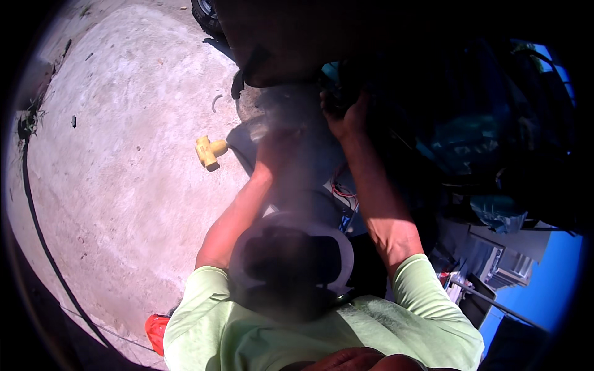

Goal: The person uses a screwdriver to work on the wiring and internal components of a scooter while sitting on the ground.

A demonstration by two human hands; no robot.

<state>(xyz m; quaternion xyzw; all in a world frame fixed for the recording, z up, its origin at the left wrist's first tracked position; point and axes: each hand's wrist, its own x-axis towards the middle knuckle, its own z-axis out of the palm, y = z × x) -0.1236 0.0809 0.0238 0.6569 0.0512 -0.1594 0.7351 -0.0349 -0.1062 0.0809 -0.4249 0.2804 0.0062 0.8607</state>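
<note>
While the right hand (pixel 349 117) half-curls against a dark part (pixel 341 93) in shadow, grip cannot be confirmed. Left hand (pixel 278 145) is blurred, closure indeterminable; yellow tee-shaped fitting (pixel 209 151) lies nearby on the ground (pixel 124 191)

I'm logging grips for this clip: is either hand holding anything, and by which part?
It cannot be told: the right hand is curled in deep shadow, and haze and shadow obscure the left hand.
</note>
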